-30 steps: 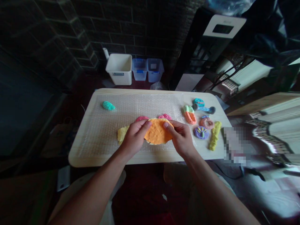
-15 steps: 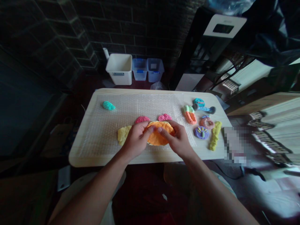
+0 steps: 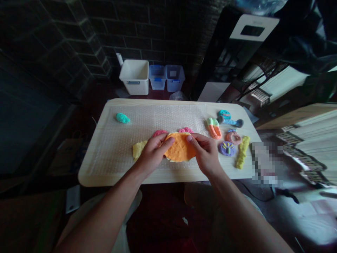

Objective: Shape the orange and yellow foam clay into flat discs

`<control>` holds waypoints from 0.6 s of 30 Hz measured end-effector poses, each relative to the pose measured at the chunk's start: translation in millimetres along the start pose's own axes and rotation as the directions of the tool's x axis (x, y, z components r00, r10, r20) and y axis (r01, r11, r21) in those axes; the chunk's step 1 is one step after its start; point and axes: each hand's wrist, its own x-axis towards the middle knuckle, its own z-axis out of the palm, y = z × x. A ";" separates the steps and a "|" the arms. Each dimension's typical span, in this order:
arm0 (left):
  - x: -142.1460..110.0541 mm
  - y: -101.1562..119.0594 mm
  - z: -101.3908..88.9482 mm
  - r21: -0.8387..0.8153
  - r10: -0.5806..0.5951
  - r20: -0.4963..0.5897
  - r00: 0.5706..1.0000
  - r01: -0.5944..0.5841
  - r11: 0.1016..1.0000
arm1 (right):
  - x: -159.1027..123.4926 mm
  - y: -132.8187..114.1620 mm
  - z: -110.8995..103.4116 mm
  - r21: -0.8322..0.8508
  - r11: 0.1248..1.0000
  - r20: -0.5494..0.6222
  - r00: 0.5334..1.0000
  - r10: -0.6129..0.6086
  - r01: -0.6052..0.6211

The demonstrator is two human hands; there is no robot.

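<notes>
A flat orange disc of modelling clay with a pale yellow edge is held up over the front of the table. My left hand grips its left side, thumb on the orange face and fingers behind. At the opposite side my right hand pinches it the same way. Just beyond the disc lie two pink clay pieces, one on the left and one on the right, both partly covered. A pale yellow clay piece rests beside my left hand, which hides part of it.
Bubble wrap covers much of the wooden table. A teal clay lump sits far left. On the right are several clay shapes, among them a purple disc and a yellow strip. Bins stand behind the table.
Both thumbs have shifted outward to the disc's upper edges, so more of the orange face shows. My right hand has moved slightly right. The disc stays between both hands.
</notes>
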 end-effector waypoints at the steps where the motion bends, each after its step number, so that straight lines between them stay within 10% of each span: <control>1: -0.1 -0.3 1.6 0.014 -0.007 0.013 1.000 0.007 1.000 | -0.6 -0.7 1.0 -0.005 1.000 0.004 1.000 -0.003 0.003; 7: 1.1 -1.5 2.2 0.223 0.064 -0.071 0.995 -0.047 0.974 | -3.1 -0.1 2.2 -0.125 0.989 0.148 0.985 0.093 -0.075; 18: -0.1 -0.9 -0.3 0.191 0.057 -0.010 0.998 -0.054 0.980 | -4.7 -4.0 6.7 -0.235 0.972 0.024 1.000 0.006 0.000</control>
